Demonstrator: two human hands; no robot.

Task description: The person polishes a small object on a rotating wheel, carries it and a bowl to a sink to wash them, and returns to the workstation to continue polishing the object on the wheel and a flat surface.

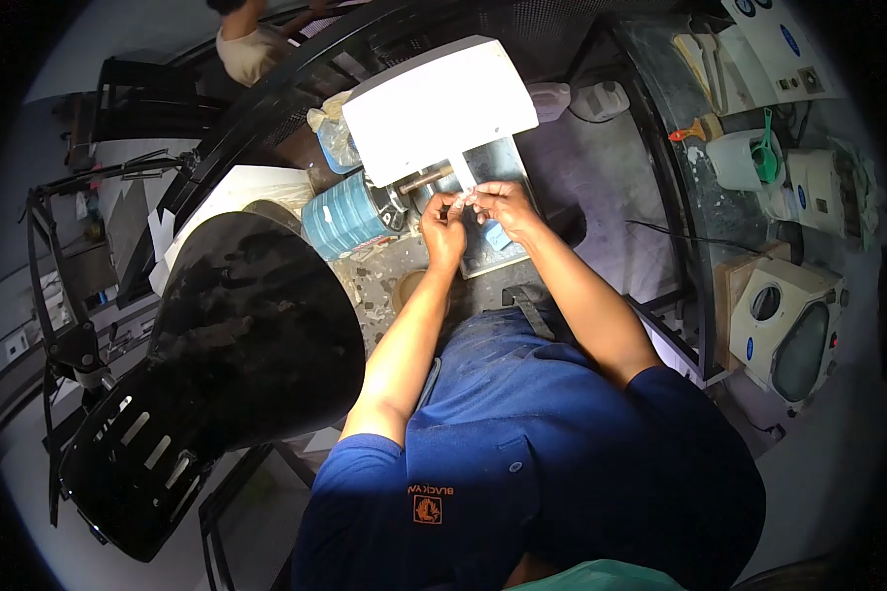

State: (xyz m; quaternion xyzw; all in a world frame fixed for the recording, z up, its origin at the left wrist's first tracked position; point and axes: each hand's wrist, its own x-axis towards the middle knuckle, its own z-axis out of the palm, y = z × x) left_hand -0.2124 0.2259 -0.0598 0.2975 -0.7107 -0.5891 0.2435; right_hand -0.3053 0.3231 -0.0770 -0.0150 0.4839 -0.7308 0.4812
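My left hand [443, 229] and my right hand [504, 209] meet in front of a bright white lamp or hood [442, 98]. Fingers of both hands are pinched round a small pale piece [470, 198] between them, too small to make out. Just behind the fingers a brown spindle [427, 180] points out from a blue ribbed motor [343, 215]. Below my right hand lies a light-blue item [498, 235] on a metal tray [510, 258].
A black chair [256, 325] stands at the left. On the right are a bench [660, 98], a white tub [744, 158] with a green scoop [765, 158], a brush [700, 129] and a cream machine [786, 330]. Another person [246, 49] is at the upper left.
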